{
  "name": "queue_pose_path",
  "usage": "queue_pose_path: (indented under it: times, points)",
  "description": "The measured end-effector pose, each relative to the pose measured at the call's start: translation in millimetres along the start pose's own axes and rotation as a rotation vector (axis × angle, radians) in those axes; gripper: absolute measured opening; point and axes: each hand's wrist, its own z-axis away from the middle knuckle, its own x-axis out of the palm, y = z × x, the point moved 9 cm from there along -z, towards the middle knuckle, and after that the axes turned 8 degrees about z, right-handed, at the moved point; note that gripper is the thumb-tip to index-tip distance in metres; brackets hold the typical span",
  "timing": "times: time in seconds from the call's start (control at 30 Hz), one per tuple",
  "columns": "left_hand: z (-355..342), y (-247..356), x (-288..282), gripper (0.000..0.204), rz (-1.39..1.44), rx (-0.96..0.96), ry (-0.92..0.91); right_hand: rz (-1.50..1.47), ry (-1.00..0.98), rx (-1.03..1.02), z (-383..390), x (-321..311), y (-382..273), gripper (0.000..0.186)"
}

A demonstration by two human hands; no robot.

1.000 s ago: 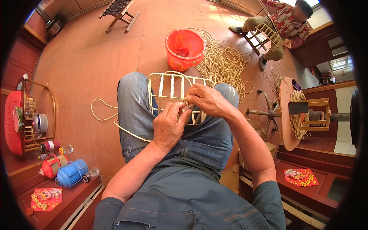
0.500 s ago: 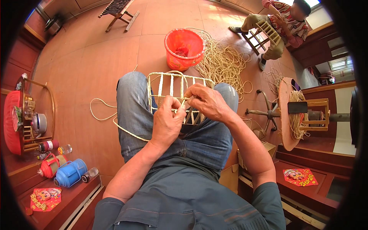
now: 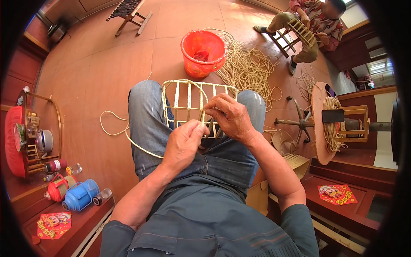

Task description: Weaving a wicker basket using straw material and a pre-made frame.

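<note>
A rectangular frame [image 3: 177,93] wound with pale twisted cord rests between my knees, with several strands stretched across it. My left hand [image 3: 183,144] pinches the cord [image 3: 147,152] at the frame's near side; a length of it runs from this hand over my left thigh to the floor. My right hand [image 3: 232,118] is closed, thumb and fingers together, on a cord strand at the frame's right half. The fingertips of both hands partly hide the strands between them.
A red bucket [image 3: 204,53] stands beyond the frame, beside a loose heap of cord [image 3: 248,70]. A co-worker [image 3: 319,25] sits far right with a similar frame. Blue [image 3: 80,195] and red flasks stand at left; a swivel-chair base [image 3: 299,123] is at right.
My left hand has shifted slightly down, away from my right hand, which has turned a little. The co-worker's hands have moved apart. The whole view has shifted slightly.
</note>
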Motion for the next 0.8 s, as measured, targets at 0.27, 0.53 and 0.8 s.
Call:
queue_pose_path:
  times: [0.27,0.53,0.8]
  points:
    - [35,75,-71,0.029,0.212,0.051,0.021,0.023,0.007,0.073,-1,0,0,0.017]
    - [77,201,-245,0.025,0.578,0.552,0.103,0.037,0.117,0.086,1,1,1,0.015]
    - [99,317,-384,0.021,0.319,0.546,-0.040,0.094,0.143,0.082,-1,-1,-3,0.015]
